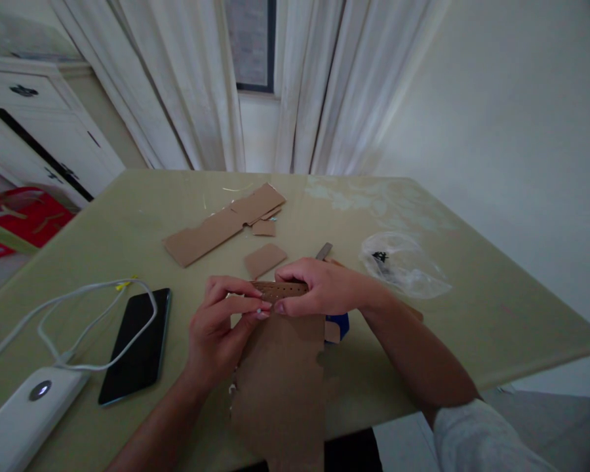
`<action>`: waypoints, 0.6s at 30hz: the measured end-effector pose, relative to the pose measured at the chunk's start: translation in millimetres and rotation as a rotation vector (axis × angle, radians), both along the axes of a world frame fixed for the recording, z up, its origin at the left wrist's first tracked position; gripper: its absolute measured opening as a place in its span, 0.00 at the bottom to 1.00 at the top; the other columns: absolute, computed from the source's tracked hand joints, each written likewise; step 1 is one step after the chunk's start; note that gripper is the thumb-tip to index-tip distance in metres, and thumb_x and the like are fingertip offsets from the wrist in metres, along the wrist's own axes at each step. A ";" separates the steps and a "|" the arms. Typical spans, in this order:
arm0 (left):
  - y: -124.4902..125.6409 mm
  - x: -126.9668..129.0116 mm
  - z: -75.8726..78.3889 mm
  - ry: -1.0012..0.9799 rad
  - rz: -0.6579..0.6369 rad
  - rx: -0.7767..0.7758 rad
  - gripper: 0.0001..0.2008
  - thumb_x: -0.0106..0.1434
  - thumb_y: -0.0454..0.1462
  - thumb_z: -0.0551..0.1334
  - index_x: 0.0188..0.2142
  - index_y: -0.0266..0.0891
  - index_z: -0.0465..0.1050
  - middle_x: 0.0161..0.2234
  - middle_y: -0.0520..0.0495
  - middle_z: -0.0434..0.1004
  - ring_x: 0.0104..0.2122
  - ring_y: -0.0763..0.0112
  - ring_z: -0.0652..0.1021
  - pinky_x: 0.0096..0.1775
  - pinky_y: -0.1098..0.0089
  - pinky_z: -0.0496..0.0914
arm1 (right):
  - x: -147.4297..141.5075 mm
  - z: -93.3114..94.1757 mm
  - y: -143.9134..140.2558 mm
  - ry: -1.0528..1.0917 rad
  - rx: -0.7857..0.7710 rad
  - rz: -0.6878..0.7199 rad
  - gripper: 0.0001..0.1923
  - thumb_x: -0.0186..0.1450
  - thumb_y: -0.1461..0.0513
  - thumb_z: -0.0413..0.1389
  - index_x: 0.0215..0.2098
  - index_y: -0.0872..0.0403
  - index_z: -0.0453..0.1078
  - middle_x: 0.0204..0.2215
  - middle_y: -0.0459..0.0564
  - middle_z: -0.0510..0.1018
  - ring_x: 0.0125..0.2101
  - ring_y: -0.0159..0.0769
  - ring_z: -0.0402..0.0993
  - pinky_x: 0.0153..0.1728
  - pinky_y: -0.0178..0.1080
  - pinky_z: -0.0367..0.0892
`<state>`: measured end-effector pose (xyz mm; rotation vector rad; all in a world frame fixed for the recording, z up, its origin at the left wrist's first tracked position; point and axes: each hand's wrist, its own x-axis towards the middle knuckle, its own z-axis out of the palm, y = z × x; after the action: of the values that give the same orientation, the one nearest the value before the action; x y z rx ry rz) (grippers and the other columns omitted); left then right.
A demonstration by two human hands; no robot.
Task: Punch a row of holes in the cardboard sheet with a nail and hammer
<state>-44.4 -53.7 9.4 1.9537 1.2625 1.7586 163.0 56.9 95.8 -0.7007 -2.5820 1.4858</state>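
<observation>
A long piece of brown cardboard (280, 387) stretches from the table's front edge up to both hands. Its far end carries a strip dotted with small holes (278, 288). My right hand (319, 288) is closed on that end, thumb on the near side and fingers over the top. With thumb and fingers pinched, my left hand (221, 321) holds a tiny whitish piece (259, 311) against the holed strip; its kind is too small to make out. Beyond my right hand lies a grey blade-like tool (324, 251), partly hidden. A blue object (338, 326) shows under my right wrist.
Cut cardboard strips (226, 226) and a loose cardboard square (265, 260) lie farther back on the table (496, 314). A clear plastic bag (408, 265) with small black pieces is at right. To the left are a phone (136, 347), a white cable (44, 308) and a power bank (34, 413).
</observation>
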 end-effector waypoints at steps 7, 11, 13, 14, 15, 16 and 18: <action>-2.0 -6.9 -0.5 -0.183 -0.097 0.080 0.06 0.72 0.41 0.71 0.37 0.45 0.84 0.33 0.48 0.83 0.36 0.66 0.79 0.41 0.64 0.73 | -0.1 1.4 -4.0 -0.129 0.174 -0.038 0.13 0.68 0.56 0.61 0.31 0.52 0.64 0.26 0.40 0.67 0.30 0.31 0.63 0.32 0.36 0.53; 12.8 -22.2 -10.6 -0.340 0.144 -0.164 0.08 0.69 0.44 0.73 0.38 0.43 0.83 0.35 0.48 0.85 0.35 0.67 0.81 0.39 0.67 0.73 | 3.0 -0.5 6.7 -0.045 0.079 -0.014 0.18 0.68 0.50 0.61 0.30 0.52 0.64 0.26 0.40 0.67 0.29 0.32 0.62 0.31 0.37 0.53; 21.8 -32.8 -15.1 -0.261 0.308 -0.421 0.14 0.68 0.49 0.71 0.44 0.43 0.84 0.37 0.47 0.87 0.33 0.65 0.81 0.36 0.67 0.72 | 6.9 0.8 11.0 -0.009 0.052 -0.030 0.19 0.68 0.48 0.61 0.31 0.52 0.64 0.27 0.40 0.66 0.29 0.32 0.61 0.31 0.37 0.52; 25.3 -38.5 -16.7 -0.149 0.351 -0.542 0.17 0.68 0.51 0.69 0.47 0.42 0.85 0.37 0.46 0.87 0.31 0.64 0.80 0.34 0.66 0.71 | 8.9 1.7 12.3 -0.002 0.050 -0.037 0.20 0.68 0.47 0.61 0.31 0.52 0.64 0.27 0.40 0.65 0.29 0.31 0.60 0.31 0.37 0.51; 28.0 -44.2 -17.9 0.011 0.381 -0.640 0.19 0.68 0.52 0.67 0.48 0.42 0.85 0.36 0.45 0.87 0.30 0.62 0.80 0.34 0.64 0.70 | 10.7 2.6 13.1 0.001 0.051 -0.042 0.20 0.68 0.47 0.61 0.31 0.52 0.64 0.27 0.40 0.65 0.29 0.31 0.60 0.31 0.37 0.51; 29.6 -49.6 -18.9 0.180 0.405 -0.718 0.20 0.68 0.52 0.65 0.48 0.42 0.85 0.36 0.45 0.88 0.31 0.60 0.80 0.35 0.63 0.70 | 12.0 3.4 13.5 0.005 0.053 -0.044 0.21 0.68 0.46 0.61 0.30 0.52 0.63 0.26 0.40 0.64 0.29 0.31 0.59 0.31 0.37 0.51; 30.3 -58.3 -20.8 0.462 0.455 -0.806 0.20 0.70 0.49 0.61 0.50 0.41 0.85 0.38 0.42 0.89 0.35 0.53 0.83 0.40 0.59 0.71 | 13.4 4.5 13.2 0.015 0.056 -0.042 0.23 0.69 0.44 0.61 0.30 0.52 0.63 0.26 0.40 0.63 0.29 0.32 0.59 0.31 0.37 0.51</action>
<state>-102.7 -23.4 -11.4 1.6693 2.2515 0.6762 176.4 70.2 100.3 -0.7292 -2.5710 1.3952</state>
